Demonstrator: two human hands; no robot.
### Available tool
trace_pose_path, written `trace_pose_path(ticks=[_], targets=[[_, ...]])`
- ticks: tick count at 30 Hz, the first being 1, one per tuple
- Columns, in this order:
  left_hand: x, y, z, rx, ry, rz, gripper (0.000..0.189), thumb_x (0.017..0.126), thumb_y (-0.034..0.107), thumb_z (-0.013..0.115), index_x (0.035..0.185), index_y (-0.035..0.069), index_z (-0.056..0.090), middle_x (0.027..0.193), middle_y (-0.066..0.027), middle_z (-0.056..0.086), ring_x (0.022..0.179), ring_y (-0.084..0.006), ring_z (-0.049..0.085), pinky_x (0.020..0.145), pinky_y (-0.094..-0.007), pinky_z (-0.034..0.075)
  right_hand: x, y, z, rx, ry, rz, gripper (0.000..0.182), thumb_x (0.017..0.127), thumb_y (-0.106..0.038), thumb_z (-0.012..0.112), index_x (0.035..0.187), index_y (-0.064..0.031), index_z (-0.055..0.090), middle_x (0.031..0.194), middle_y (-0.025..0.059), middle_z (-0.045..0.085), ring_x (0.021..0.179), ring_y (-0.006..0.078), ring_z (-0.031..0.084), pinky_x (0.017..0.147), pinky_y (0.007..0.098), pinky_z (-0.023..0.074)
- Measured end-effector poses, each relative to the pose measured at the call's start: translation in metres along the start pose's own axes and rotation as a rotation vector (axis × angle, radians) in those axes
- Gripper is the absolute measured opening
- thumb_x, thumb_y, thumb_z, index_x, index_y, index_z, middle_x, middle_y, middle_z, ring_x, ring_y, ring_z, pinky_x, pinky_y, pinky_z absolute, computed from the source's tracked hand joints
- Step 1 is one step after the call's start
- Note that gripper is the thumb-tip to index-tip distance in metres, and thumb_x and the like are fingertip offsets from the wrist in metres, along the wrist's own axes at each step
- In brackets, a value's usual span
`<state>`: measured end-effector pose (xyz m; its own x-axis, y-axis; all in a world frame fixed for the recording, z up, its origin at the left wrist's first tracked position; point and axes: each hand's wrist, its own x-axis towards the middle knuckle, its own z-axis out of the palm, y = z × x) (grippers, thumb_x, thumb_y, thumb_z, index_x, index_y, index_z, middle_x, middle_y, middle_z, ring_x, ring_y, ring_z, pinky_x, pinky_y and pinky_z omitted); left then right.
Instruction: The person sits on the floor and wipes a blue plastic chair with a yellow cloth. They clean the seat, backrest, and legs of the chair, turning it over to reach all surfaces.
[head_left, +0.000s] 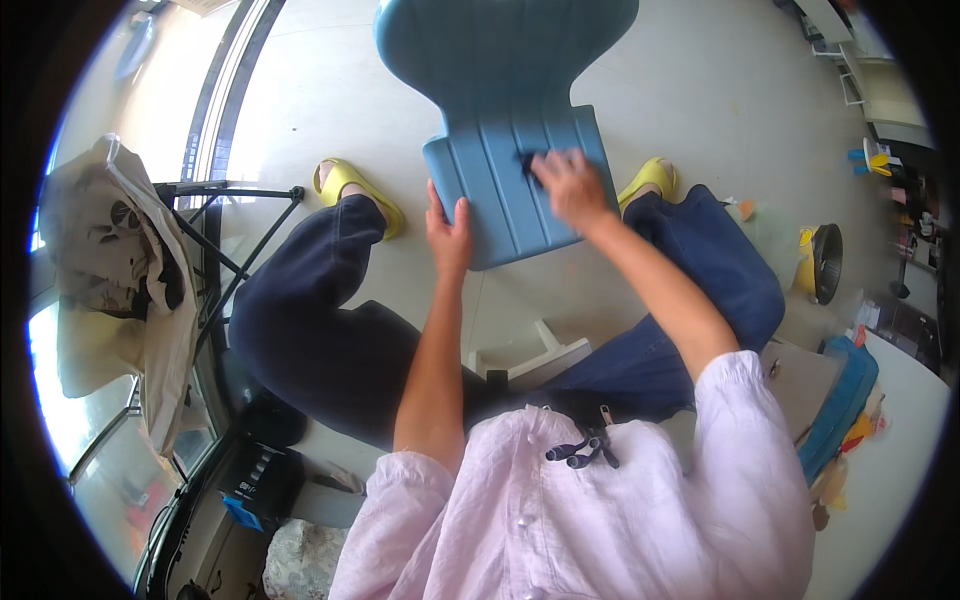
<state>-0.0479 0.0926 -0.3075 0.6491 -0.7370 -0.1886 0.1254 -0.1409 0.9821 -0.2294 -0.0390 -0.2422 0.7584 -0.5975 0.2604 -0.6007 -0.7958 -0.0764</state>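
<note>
A blue plastic chair seat or shell (487, 180) with raised parallel ribs lies before me, between my feet, its broad curved part toward the top of the view. My left hand (450, 232) holds its near left edge, with the thumb on the upper face and the other fingers at the side. On the ribbed face, right of its middle, my right hand (576, 187) is blurred and holds a small dark object (529, 165) against the surface. What that object is cannot be made out.
A folding frame (247, 225) with a cloth bag (120, 285) stands at the left. At the right are a yellow bin with a black liner (827, 262) and a white table (885, 465) bearing a blue item. A black box (262, 480) lies at the lower left.
</note>
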Motion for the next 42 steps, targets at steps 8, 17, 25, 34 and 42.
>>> trace_pose_path(ticks=[8, 17, 25, 34, 42], targets=[[0.001, 0.003, 0.005, 0.099, 0.028, 0.009, 0.064, 0.091, 0.024, 0.062, 0.148, 0.013, 0.033, 0.11, -0.014, 0.055, 0.1, -0.0232, 0.056, 0.089, -0.0339, 0.045, 0.009, 0.014, 0.008, 0.008, -0.004, 0.262, 0.028, 0.075, -0.002, 0.058, 0.101, -0.0115, 0.066, 0.096, 0.01, 0.054, 0.09, 0.0351, 0.051, 0.07, 0.0426, 0.0481], [0.001, 0.006, 0.007, 0.178, 0.034, 0.05, 0.066, 0.09, 0.026, 0.063, 0.147, 0.011, 0.034, 0.107, -0.0162, 0.056, 0.098, -0.0265, 0.057, 0.088, -0.0359, 0.045, 0.062, -0.019, 0.018, 0.121, 0.101, 0.278, 0.04, 0.071, -0.003, 0.066, 0.11, -0.011, 0.068, 0.101, 0.0104, 0.058, 0.093, 0.0329, 0.053, 0.079, 0.0406, 0.0481], [0.002, 0.004, 0.006, 0.223, 0.06, 0.073, 0.067, 0.09, 0.025, 0.064, 0.147, 0.01, 0.034, 0.102, -0.0158, 0.056, 0.093, -0.0259, 0.056, 0.085, -0.0354, 0.045, 0.007, -0.051, -0.001, 0.159, -0.197, 0.069, 0.04, 0.072, -0.005, 0.063, 0.112, -0.0073, 0.061, 0.101, 0.0082, 0.057, 0.095, 0.0319, 0.052, 0.075, 0.0377, 0.0511], [0.004, -0.006, 0.007, 0.196, 0.072, 0.095, 0.066, 0.09, 0.024, 0.063, 0.147, 0.01, 0.033, 0.105, -0.0161, 0.056, 0.095, -0.0256, 0.056, 0.085, -0.0343, 0.045, 0.027, -0.041, 0.012, 0.123, -0.164, 0.059, 0.036, 0.071, -0.001, 0.058, 0.106, -0.0078, 0.063, 0.097, 0.0063, 0.057, 0.091, 0.0304, 0.053, 0.072, 0.038, 0.0509], [0.002, 0.009, 0.011, 0.162, 0.039, 0.044, 0.062, 0.092, 0.025, 0.061, 0.146, 0.01, 0.035, 0.108, -0.0153, 0.057, 0.093, -0.0219, 0.056, 0.086, -0.0334, 0.045, 0.049, -0.01, 0.022, 0.028, 0.156, 0.226, 0.034, 0.075, -0.003, 0.056, 0.107, -0.0123, 0.063, 0.096, 0.0074, 0.056, 0.088, 0.0301, 0.051, 0.074, 0.0401, 0.0454]])
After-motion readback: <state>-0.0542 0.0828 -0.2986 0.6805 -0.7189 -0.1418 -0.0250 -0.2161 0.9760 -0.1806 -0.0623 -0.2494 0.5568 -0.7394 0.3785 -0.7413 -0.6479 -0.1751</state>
